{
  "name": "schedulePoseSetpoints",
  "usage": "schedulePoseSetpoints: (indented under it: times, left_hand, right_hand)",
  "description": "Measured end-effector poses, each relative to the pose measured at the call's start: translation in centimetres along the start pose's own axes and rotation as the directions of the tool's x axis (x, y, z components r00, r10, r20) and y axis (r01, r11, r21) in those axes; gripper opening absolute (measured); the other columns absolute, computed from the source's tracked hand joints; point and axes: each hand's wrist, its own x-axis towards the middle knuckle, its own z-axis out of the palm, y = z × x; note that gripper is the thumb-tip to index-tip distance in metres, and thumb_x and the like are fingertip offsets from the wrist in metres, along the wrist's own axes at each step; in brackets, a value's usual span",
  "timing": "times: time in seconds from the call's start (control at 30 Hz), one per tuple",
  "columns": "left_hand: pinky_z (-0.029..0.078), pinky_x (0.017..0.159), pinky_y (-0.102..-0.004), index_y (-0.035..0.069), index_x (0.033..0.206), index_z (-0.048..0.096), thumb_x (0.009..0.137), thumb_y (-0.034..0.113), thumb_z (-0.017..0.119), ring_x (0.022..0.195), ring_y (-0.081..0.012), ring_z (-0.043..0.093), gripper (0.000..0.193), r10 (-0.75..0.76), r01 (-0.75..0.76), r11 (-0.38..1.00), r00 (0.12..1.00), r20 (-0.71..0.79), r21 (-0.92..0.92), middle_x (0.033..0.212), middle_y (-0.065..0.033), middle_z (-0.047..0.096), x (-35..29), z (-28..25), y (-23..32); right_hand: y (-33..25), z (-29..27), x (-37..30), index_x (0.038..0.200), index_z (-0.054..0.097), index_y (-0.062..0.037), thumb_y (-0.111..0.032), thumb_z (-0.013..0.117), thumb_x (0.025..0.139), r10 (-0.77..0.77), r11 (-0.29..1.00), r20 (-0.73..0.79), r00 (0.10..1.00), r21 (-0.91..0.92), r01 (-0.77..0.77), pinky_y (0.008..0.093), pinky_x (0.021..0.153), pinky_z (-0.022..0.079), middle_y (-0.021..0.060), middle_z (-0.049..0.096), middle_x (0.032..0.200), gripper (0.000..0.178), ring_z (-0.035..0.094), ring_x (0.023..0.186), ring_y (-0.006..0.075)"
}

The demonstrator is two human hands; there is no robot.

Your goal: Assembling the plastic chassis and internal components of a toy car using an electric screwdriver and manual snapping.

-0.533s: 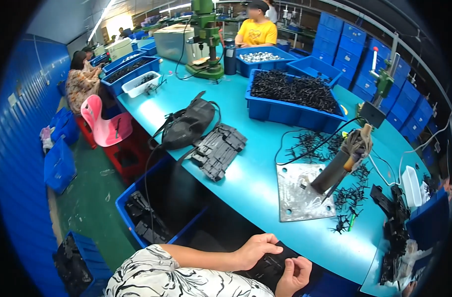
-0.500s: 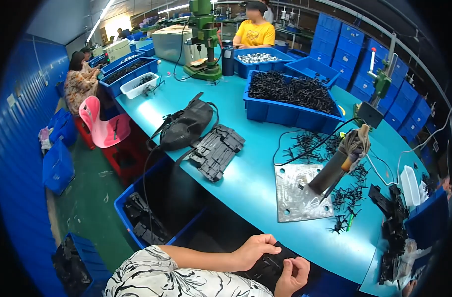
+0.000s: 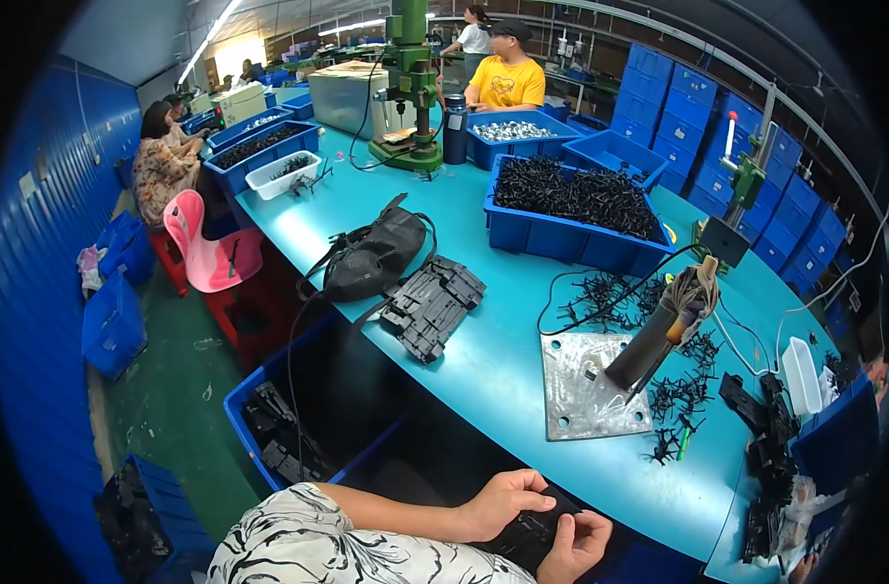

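We have the left hand (image 3: 508, 504) and right hand (image 3: 578, 545) both clamped on a dark molded part (image 3: 527, 533). Landmark: metal plate (image 3: 581, 414). The part sits nearer the wearer than the plate, off the table edge, between the hands: left thumb and fingers pinch its upper edge, right thumb and curled fingers its right side. Its underside is hidden from us; surface detail too dark to tell.

Left of the plate we log a black chassis-like piece (image 3: 433, 309), then a black bag (image 3: 378, 261) beyond it. Right of the plate: small black branching pieces (image 3: 680, 394). Behind the plate: a blue bin (image 3: 571, 232) heaped with more. On the plate: a dark post (image 3: 628, 358).
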Motion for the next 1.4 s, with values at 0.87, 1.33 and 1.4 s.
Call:
schedulePoseSetpoints:
  times: [0.87,1.33,1.4]
  left_hand:
    - [0.043,0.075,-0.0231,0.001,0.089,0.057,0.08,0.006,0.063,0.078,-0.0091,0.049,0.012,0.087,-0.091,0.993,0.995,0.056,0.071,0.082,-0.0004,0.053,0.4,0.2,-0.6]
    - [0.044,0.074,-0.0213,0.002,0.088,0.056,0.086,0.006,0.063,0.084,-0.0067,0.05,0.008,0.336,-0.352,0.857,0.935,0.111,0.377,0.088,0.0,0.054,-0.3,0.0,-0.2]
    - [0.045,0.073,-0.0221,0.002,0.086,0.056,0.084,0.005,0.063,0.08,-0.007,0.051,0.009,0.354,-0.365,0.868,0.93,0.097,0.336,0.083,-0.0002,0.055,-0.3,0.1,-0.4]
  right_hand:
    - [-0.8,-0.1,0.1,0.094,0.055,0.0014,-0.01,0.059,0.088,0.207,0.976,0.076,0.975,0.047,-0.211,0.0286,0.07,0.044,0.0064,0.056,0.086,0.013,0.049,0.076,0.0147]
    - [0.2,-0.3,0.5,0.091,0.054,0.0006,-0.007,0.059,0.088,0.226,0.97,0.072,0.972,0.074,-0.231,0.0266,0.07,0.043,0.0047,0.054,0.085,0.01,0.048,0.075,0.0133]
    - [-0.1,-0.2,0.5,0.092,0.054,0.0006,-0.007,0.059,0.088,0.227,0.969,0.092,0.97,0.078,-0.234,0.0263,0.07,0.043,0.0049,0.055,0.085,0.01,0.048,0.076,0.0132]
